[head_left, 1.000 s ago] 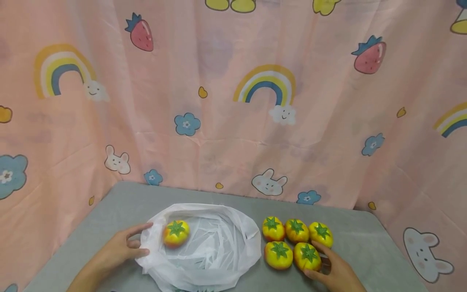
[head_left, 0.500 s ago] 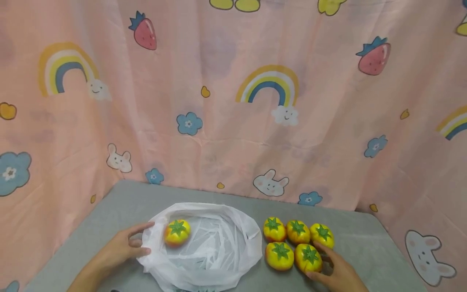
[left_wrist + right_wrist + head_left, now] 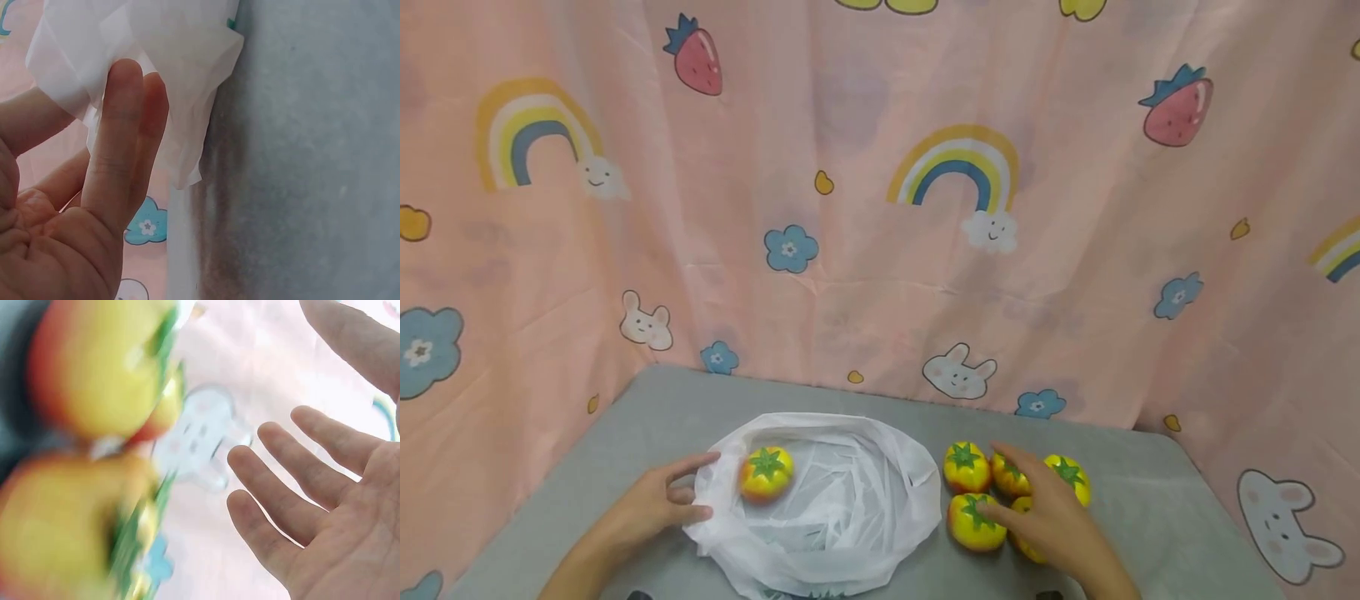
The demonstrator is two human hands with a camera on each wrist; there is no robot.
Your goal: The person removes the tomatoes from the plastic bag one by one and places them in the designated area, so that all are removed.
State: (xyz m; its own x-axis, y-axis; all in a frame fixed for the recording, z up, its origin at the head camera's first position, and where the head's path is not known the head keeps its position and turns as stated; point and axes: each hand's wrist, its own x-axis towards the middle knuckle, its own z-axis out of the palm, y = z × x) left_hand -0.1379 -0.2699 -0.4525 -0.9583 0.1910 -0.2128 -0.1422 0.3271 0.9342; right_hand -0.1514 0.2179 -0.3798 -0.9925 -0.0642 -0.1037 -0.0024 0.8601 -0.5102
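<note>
A white plastic bag (image 3: 917,500) lies spread with its mouth up, and one yellow-red tomato (image 3: 766,477) with a green star-shaped top is inside at its left. My left hand (image 3: 643,504) holds the bag's left rim between thumb and fingers; the left wrist view shows the thin plastic there. Right of the bag, several similar tomatoes stand in two rows. My right hand (image 3: 1051,517) reaches over them with fingers spread, its thumb near the front left tomato (image 3: 976,533). It partly hides the back middle tomato (image 3: 1009,479) and the front right one. Blurred tomatoes (image 3: 94,369) appear beside the extended fingers in the right wrist view.
A grey table (image 3: 1150,500) carries everything. Behind and at both sides hangs a pink curtain (image 3: 850,325) printed with rainbows, strawberries and rabbits. The back right tomato (image 3: 1070,475) stands just beyond my right hand.
My right hand has left the front right tomato and moved leftward and up across the group. The left hand stays at the bag's rim. The head view has shifted slightly.
</note>
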